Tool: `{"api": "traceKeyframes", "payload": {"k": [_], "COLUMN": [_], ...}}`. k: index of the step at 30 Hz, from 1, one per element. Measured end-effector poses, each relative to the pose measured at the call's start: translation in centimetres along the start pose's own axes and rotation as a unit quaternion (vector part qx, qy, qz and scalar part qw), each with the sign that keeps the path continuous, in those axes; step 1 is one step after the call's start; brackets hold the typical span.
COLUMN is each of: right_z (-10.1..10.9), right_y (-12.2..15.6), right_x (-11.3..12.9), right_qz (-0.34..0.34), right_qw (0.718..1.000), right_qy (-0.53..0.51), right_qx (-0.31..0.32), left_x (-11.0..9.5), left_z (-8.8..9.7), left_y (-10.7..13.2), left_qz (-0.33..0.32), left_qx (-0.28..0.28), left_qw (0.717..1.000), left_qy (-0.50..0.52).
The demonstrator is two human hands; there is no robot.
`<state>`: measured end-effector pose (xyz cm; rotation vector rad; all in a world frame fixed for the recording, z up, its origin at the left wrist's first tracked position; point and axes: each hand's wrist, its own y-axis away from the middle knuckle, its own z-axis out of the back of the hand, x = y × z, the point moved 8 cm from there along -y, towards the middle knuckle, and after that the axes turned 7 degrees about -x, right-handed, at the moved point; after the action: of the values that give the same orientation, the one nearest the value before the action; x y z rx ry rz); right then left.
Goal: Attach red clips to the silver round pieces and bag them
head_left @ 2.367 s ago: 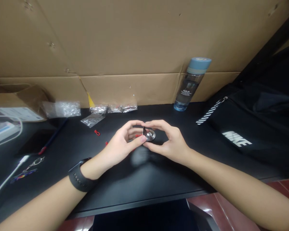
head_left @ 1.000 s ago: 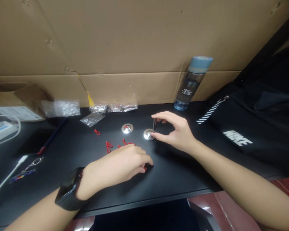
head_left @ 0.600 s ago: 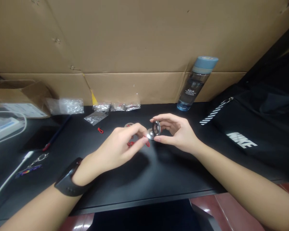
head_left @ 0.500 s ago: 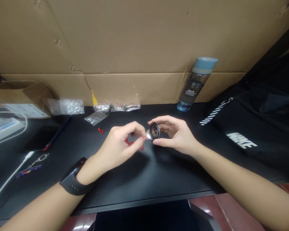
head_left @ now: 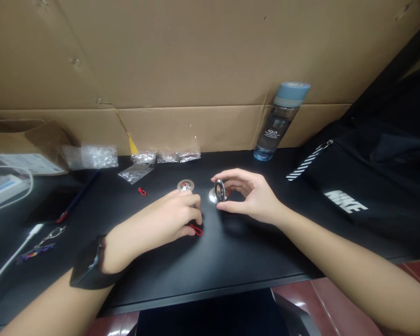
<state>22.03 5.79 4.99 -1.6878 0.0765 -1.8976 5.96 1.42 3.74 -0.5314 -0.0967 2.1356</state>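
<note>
Silver in finish, the round metal ring (head_left: 220, 190) stays pinched upright in the right hand (head_left: 254, 199). The left hand (head_left: 157, 225) has withdrawn from the ring to the black table (head_left: 248, 261), grip closed on a red cord loop (head_left: 196, 230).

Table (head_left: 231, 261): black, matte, spans the lower half of the frame.
Bottle (head_left: 278, 123): upright at the back edge, upper right of centre.
Bag (head_left: 364, 186): black, lies across the right side.
Box (head_left: 24, 140): cardboard, upper left.
Plastic bags (head_left: 94, 156): clear, strung along the back edge left of centre.
Loose bag (head_left: 136, 172): clear, a little nearer than the row.
Left disc (head_left: 185, 185): metal, flat, centre, something red at its hole.
Right disc (head_left: 213, 196): flat, near the left disc, to its right, partly hidden.
Red loop (head_left: 142, 191): left of the discs, apart.
Red cord (head_left: 196, 229): centre, below the discs.
Pen (head_left: 75, 200): left, slanted.
Cable (head_left: 10, 261): white, lower left.
Keyring (head_left: 51, 235): beside the cable.
</note>
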Motion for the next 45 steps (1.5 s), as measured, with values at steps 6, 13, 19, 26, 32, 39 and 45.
{"api": "traceKeyframes", "payload": {"k": [6,13,19,26,32,39,45], "right_z": [-0.1,-0.8,-1.6,-1.7,-1.6,-1.7,-1.8], "right_y": [0.1,0.4,0.7,0.8,0.8,1.0,1.3], "right_x": [-0.1,-0.4,-0.2,-0.3,-0.1,-0.2,-0.7], "right_qz": [-0.010,-0.045,-0.051,-0.055,-0.052,-0.063,-0.080], "right_qw": [1.000,0.995,0.991,0.991,0.993,0.994,0.994], "right_qy": [-0.009,-0.094,-0.119,-0.123,-0.106,-0.086,-0.071], "right_qx": [0.005,0.009,0.020,0.020,0.011,-0.009,-0.031], "left_x": [-0.7,-0.8,-1.2,-2.7,-3.2,-3.7,-3.6], "left_z": [-0.2,4.0,3.4,3.8,3.6,3.2,3.0], "left_y": [-0.6,-0.4,-0.2,-0.3,-0.3,-0.4,-0.4], "left_qz": [0.005,0.080,0.082,0.065,0.057,0.040,0.047], "left_qx": [-0.029,-0.292,-0.342,-0.377,-0.378,-0.371,-0.361], "left_qw": [0.999,0.953,0.935,0.917,0.911,0.906,0.915], "left_qy": [-0.013,-0.021,-0.033,-0.111,-0.151,-0.199,-0.171]}}
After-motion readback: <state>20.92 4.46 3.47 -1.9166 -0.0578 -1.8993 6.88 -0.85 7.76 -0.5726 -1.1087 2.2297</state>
